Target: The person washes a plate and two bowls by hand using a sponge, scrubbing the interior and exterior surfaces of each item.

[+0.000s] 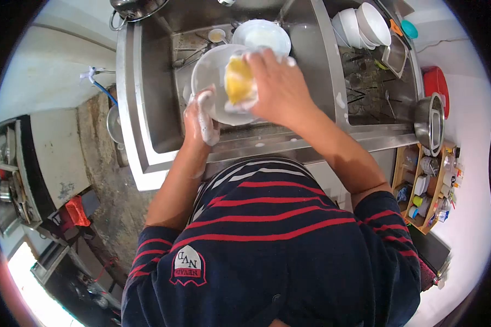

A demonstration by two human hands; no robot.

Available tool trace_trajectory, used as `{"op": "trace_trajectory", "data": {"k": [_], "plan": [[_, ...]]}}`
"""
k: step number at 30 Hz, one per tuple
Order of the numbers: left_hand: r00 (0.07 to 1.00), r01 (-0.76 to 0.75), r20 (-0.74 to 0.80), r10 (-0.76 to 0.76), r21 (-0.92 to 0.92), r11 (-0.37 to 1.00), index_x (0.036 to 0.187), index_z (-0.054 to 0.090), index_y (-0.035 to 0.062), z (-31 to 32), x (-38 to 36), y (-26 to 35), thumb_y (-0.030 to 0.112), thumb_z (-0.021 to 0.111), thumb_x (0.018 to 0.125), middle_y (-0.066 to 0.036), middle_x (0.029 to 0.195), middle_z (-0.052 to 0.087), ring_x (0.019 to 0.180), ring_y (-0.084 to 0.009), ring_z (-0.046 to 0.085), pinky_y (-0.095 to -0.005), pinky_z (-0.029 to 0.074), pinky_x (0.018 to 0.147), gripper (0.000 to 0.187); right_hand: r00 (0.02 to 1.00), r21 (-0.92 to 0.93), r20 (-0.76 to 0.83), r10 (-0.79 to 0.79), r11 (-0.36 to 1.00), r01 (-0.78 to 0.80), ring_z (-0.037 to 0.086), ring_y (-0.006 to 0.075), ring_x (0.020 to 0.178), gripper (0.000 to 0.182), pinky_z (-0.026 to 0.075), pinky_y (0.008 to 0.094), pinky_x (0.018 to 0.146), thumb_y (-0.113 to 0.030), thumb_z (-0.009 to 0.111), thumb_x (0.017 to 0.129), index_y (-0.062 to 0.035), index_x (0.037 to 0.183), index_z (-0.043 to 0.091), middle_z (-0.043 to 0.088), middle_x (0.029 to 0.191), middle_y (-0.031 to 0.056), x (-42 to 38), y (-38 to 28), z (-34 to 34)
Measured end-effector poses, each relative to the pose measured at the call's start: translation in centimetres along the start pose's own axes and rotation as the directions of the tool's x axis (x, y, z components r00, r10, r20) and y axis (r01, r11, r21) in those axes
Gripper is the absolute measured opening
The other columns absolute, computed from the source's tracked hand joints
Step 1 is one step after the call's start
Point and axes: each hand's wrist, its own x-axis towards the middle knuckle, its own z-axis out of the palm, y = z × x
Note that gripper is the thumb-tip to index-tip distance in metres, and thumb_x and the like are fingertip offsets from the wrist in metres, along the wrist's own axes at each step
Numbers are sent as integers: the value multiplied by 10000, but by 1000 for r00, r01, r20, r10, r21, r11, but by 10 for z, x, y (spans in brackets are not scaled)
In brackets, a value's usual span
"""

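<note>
Over the left sink basin, my left hand [199,117] grips the lower left rim of a white plate [210,73], with soap suds on the fingers. My right hand [278,84] is closed around a yellow sponge [239,82] and presses it against the plate's face. Foam covers the fingertips, and the sponge is slightly blurred. Behind the plate, a white bowl [267,35] with soapy liquid sits in the basin. A small cup [216,36] and some dark cutlery [193,56] lie beside it on the basin floor.
White bowls [360,26] are stacked in the right basin, near a metal tray [396,57]. A steel bowl [431,124] and a red basin [436,90] stand at the right edge. A metal pot [138,8] rests at the upper left corner, and a wooden shelf [423,191] holds jars.
</note>
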Motion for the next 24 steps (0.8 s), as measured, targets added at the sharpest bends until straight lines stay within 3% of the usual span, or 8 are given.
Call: {"op": "trace_trajectory", "data": {"k": [4,7,10,11,13,18,22,24], "plan": [[996,-6,-88,4,-24,1000,1307,506,43,4,2,10,369,552,924,-86,1165,583,999,-183,590,-324,495,776,505,974,-135,219,-62,986,94,571,358,931,571,463,472,791,-456,636,793,-32,1162,534,527,1040,197,-17,-22,6],[978,-201,62,200,8,980,1352,432,-4,-30,36,-37,395,512,952,-90,1211,550,1056,-182,569,-333,494,833,570,985,385,171,-2,921,-65,575,382,905,423,471,474,771,-311,568,862,-76,1213,553,544,1041,199,-13,-18,26],[945,-321,83,317,40,946,1375,433,37,-33,35,-33,455,441,966,-141,1353,434,1245,-225,430,-355,390,996,585,966,352,223,-133,935,48,593,355,862,363,486,464,735,-271,600,840,-97,1158,585,549,998,176,-17,-16,22],[999,-37,-41,34,-69,997,1391,401,29,-5,10,11,453,513,940,-137,1377,410,1248,-225,430,-363,396,989,629,965,351,223,-135,935,49,593,355,862,363,486,464,735,-271,600,840,-97,1158,585,549,998,176,-18,-9,14],[1000,-23,-13,22,-34,999,1400,385,27,-8,11,9,461,548,919,-135,1384,404,1247,-221,429,-359,392,990,668,932,25,268,-242,969,245,605,327,830,327,494,455,710,-223,642,804,-116,1109,594,546,980,149,-11,12,-2],[993,69,88,-76,82,994,1425,350,29,-16,29,-21,526,562,887,-134,1394,399,1221,-184,424,-321,358,992,763,981,-92,-46,-191,978,186,598,327,856,369,492,453,712,-173,659,773,-114,1121,552,544,995,136,12,8,23],[990,107,-101,-103,42,993,1258,510,38,-8,23,-4,524,483,931,-79,1066,589,828,-127,582,-251,470,630,586,984,307,-126,-123,939,157,589,363,898,356,479,455,782,-158,658,753,-102,1092,567,561,1018,162,8,-7,39],[999,-4,37,3,28,1000,1198,531,42,-13,18,12,519,501,929,-68,973,601,767,-127,589,-267,477,586,548,918,282,334,-213,952,118,596,349,917,310,478,442,805,-148,656,741,-100,1045,614,576,999,148,0,-4,17]]}}
